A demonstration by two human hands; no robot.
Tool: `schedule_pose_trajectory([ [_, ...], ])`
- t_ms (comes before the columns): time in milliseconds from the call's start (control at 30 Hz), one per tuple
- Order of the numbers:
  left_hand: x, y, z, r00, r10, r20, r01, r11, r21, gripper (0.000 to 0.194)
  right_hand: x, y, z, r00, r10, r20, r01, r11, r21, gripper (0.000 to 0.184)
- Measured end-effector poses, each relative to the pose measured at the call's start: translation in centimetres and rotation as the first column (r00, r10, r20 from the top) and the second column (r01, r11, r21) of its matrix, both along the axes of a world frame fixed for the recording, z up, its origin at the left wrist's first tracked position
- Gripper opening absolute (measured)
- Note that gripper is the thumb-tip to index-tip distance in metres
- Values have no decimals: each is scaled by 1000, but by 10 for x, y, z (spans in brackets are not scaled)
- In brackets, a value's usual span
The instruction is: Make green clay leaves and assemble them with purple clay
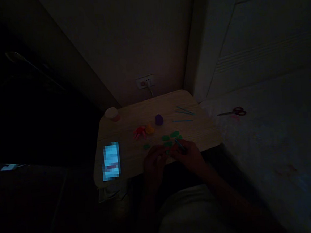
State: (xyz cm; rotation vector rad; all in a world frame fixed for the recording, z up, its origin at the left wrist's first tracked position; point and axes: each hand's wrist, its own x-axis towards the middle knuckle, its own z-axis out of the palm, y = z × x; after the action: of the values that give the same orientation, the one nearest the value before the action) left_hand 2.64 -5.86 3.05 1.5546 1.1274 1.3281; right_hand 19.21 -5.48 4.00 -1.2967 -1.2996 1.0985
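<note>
In dim light, my left hand [154, 163] and my right hand [189, 156] meet over the near edge of a small wooden table [131, 153]. My left fingers are pinched round a small green piece [167, 152], its shape hard to make out. A thin blue stick-like tool [179, 144] is gripped in my right hand, whose fingertips come close to the green piece. Just beyond the hands lie several flat green pieces [175, 134], clay-like in look. Farther off are a purple ball [159, 119], an orange lump [149, 129] and a red-pink piece with finger-like strands [140, 132].
Thin blue sticks [182, 121] lie at the table's right. A cup [112, 114] stands at the back left corner, with a lit, blurred phone [110, 161] at the front left. Red-handled scissors [238, 111] lie right of the table. Behind it is a wall socket [145, 82] with a plug.
</note>
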Motion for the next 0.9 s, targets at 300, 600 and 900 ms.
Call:
schedule_pose_trajectory([
  [300,6,-5,2,991,131,16,-131,991,-4,9,0,-5,10,999,37,31,-40,994,104,25],
  [600,0,-5,0,967,249,47,-241,962,-126,14,-5,-9,7,998,56,-26,-55,997,57,24],
  [900,3,-6,0,969,62,241,-14,980,-199,40,-1,-6,3,990,20,-142,-39,990,-133,37],
])
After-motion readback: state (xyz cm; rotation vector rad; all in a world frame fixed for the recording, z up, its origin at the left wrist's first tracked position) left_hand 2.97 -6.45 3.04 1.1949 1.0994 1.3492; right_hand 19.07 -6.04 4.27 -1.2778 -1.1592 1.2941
